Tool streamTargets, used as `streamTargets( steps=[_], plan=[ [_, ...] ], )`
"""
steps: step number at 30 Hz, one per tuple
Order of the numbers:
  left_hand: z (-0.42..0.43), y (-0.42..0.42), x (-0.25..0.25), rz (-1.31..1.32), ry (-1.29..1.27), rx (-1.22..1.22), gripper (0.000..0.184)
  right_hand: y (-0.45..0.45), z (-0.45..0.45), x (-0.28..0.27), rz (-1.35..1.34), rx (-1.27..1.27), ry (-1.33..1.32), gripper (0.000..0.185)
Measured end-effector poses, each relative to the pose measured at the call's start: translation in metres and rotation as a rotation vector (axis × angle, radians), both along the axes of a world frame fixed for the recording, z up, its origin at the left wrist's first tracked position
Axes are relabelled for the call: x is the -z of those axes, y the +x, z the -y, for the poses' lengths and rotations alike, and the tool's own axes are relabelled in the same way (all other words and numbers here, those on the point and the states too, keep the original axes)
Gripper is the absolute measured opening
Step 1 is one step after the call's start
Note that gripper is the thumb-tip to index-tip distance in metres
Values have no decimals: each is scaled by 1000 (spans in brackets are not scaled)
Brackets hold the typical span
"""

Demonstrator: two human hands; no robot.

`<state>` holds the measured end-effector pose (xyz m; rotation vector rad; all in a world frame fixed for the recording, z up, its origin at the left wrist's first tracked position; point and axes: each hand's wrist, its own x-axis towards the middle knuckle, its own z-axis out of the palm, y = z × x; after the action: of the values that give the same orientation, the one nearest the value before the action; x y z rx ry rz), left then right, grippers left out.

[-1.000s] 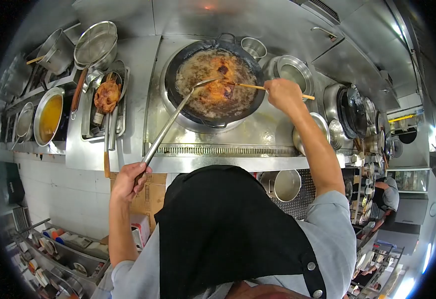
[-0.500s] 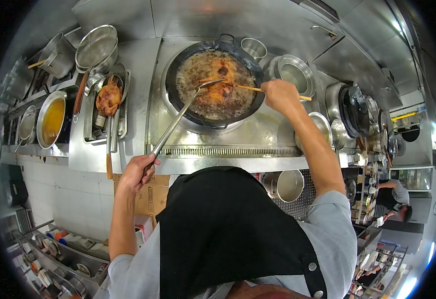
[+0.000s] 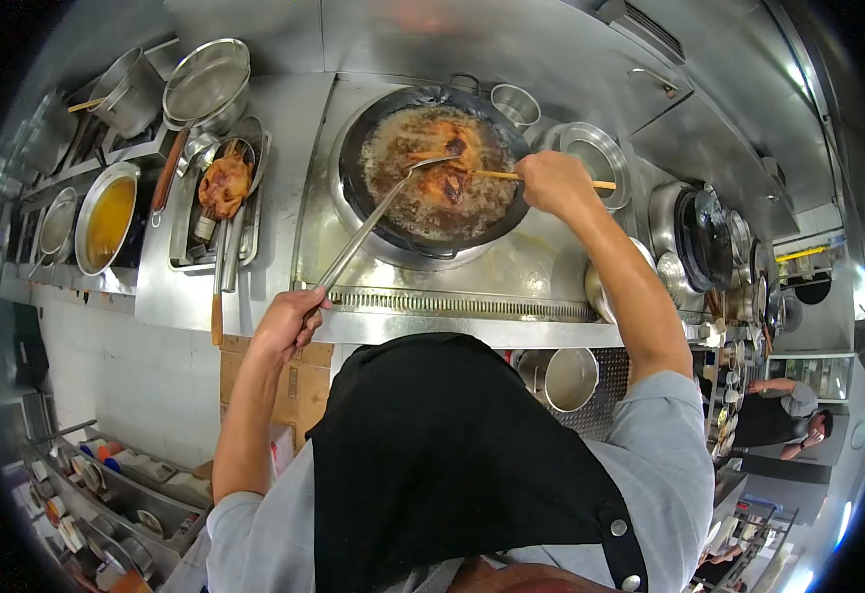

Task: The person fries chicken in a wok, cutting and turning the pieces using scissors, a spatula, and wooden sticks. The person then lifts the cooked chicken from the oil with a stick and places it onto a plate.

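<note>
Gripping ladle (image 3: 367, 231) and stick (image 3: 495, 175), bubbling wok (image 3: 353, 158), meat (perhaps poultry) (image 3: 447, 190)

Straight ahead of the person (image 3: 452, 445) sits the wok (image 3: 353, 168); in it lies probably a bird (image 3: 447, 190), though I can't see it clearly. The ladle (image 3: 369, 227) slants in from the left hand (image 3: 289, 321), the stick (image 3: 496, 175) from the right hand (image 3: 556, 180). Leftward, a tray (image 3: 210, 265) lies beneath another bird (image 3: 225, 186), a strainer (image 3: 207, 84) behind. A small pot (image 3: 515, 105) stands behind, right of the wok.
</note>
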<state>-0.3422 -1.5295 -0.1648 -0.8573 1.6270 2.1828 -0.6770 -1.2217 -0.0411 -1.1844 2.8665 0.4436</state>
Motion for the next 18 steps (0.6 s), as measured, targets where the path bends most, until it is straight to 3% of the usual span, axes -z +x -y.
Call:
streamTargets(
  steps=[7,12,18],
  plan=[
    [-1,10,8,18,103,-39,38,18,1,-81,-31,160,31,22],
    [-1,12,14,-13,171,-66,39,-20,8,-77,-109,77,18,20],
    [2,17,20,22,284,-102,39,-41,29,-78,-31,150,62,19]
  ],
)
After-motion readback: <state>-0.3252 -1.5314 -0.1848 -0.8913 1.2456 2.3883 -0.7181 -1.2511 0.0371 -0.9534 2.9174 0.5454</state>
